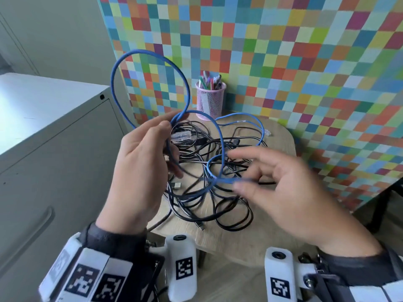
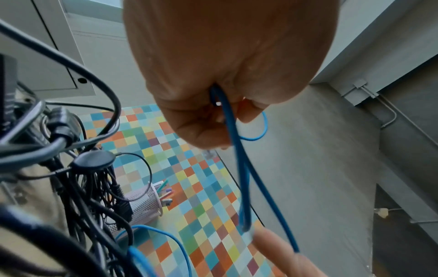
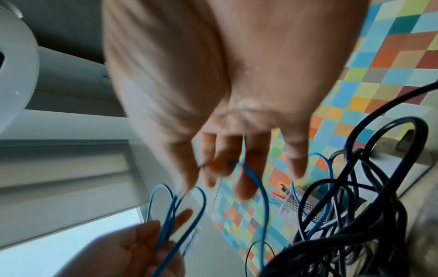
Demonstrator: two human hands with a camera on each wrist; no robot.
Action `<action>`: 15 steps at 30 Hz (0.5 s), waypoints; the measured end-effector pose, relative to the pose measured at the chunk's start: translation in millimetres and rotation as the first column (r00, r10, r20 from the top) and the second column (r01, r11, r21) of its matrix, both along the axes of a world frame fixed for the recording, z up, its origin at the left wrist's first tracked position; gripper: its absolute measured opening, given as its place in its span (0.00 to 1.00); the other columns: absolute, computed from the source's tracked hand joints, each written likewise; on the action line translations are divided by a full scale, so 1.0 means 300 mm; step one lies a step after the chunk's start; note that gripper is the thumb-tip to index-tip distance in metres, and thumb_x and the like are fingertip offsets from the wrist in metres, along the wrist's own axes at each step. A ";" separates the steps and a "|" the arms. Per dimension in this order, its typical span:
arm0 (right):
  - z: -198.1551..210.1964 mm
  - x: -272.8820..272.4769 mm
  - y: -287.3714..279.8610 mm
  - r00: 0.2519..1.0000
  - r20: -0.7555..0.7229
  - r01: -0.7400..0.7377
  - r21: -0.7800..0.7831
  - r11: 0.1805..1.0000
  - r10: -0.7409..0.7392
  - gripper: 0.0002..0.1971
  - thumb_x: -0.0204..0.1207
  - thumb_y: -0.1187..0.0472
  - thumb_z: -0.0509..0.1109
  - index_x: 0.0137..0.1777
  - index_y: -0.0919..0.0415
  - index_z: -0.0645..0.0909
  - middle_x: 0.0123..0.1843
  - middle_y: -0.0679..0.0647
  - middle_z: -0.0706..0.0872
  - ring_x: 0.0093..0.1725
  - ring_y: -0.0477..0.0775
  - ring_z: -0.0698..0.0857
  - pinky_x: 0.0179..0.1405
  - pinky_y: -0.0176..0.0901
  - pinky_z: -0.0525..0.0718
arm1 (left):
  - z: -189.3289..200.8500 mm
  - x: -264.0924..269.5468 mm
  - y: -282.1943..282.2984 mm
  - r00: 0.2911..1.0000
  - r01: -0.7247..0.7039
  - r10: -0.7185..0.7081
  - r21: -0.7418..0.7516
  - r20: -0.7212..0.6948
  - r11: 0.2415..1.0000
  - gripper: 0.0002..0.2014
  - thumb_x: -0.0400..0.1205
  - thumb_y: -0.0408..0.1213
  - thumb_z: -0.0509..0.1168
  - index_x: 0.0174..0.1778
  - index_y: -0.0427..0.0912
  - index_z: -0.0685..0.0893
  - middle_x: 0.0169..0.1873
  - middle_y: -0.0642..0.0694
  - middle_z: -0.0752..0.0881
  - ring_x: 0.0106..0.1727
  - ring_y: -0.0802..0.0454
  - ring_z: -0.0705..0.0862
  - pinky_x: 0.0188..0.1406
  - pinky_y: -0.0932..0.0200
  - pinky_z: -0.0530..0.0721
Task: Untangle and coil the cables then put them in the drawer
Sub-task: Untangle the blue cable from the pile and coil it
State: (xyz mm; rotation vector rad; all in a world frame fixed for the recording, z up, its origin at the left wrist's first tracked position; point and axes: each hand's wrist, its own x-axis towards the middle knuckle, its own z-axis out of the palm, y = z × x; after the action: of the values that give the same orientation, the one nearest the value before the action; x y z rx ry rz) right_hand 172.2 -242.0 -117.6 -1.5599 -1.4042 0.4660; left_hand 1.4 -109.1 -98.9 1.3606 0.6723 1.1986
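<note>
A blue cable (image 1: 112,81) rises in big loops from the small wooden table (image 1: 279,136). My left hand (image 1: 150,151) is raised above the table and grips several gathered loops of it (image 2: 239,159). Blurred by motion, my right hand (image 1: 261,177) has its fingers spread and pinches one strand of that cable (image 3: 263,196) low over the pile. A tangle of black cables (image 1: 196,149) lies on the table under both hands, and the blue cable's far end with its clear plug (image 1: 267,133) rests at the back right. The grey cabinet (image 1: 54,149) stands at the left, its drawers closed.
A pink mesh pen cup (image 1: 210,101) stands at the back of the table against the checkered wall panel (image 1: 283,62). A loose USB plug (image 1: 175,185) lies by the tangle. The cabinet's long drawer handle (image 1: 32,232) is at the lower left.
</note>
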 end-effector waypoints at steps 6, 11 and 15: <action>-0.010 0.111 0.003 0.920 -0.281 0.354 0.305 0.884 -0.272 0.13 0.88 0.63 0.70 0.48 0.48 0.93 0.27 0.48 0.78 0.36 0.55 0.89 0.46 0.41 0.87 | -0.018 -0.021 0.041 0.987 -0.106 0.107 0.012 -0.116 0.994 0.16 0.90 0.30 0.60 0.60 0.49 0.93 0.18 0.55 0.70 0.21 0.50 0.67 0.31 0.49 0.70; -0.020 0.155 -0.007 0.860 -0.376 0.459 0.268 0.847 -0.347 0.13 0.88 0.65 0.68 0.51 0.48 0.92 0.26 0.47 0.78 0.33 0.53 0.88 0.44 0.35 0.86 | -0.031 -0.032 0.046 0.958 -0.150 0.182 0.154 -0.222 0.977 0.12 0.86 0.33 0.67 0.48 0.53 0.95 0.16 0.56 0.71 0.22 0.50 0.62 0.23 0.65 0.62; -0.027 0.146 -0.004 0.886 -0.379 0.377 0.256 0.890 -0.267 0.16 0.88 0.65 0.68 0.49 0.45 0.94 0.28 0.50 0.81 0.38 0.60 0.89 0.50 0.44 0.88 | -0.032 -0.026 0.052 0.948 -0.113 0.172 0.221 -0.268 0.969 0.12 0.85 0.33 0.68 0.48 0.53 0.95 0.20 0.53 0.77 0.21 0.53 0.71 0.22 0.65 0.69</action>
State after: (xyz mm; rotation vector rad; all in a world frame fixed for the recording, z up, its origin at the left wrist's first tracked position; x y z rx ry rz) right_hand 216.0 -243.1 -125.8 -1.3364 -0.8795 0.2606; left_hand -6.5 -93.6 -108.4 1.7020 0.8846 1.2220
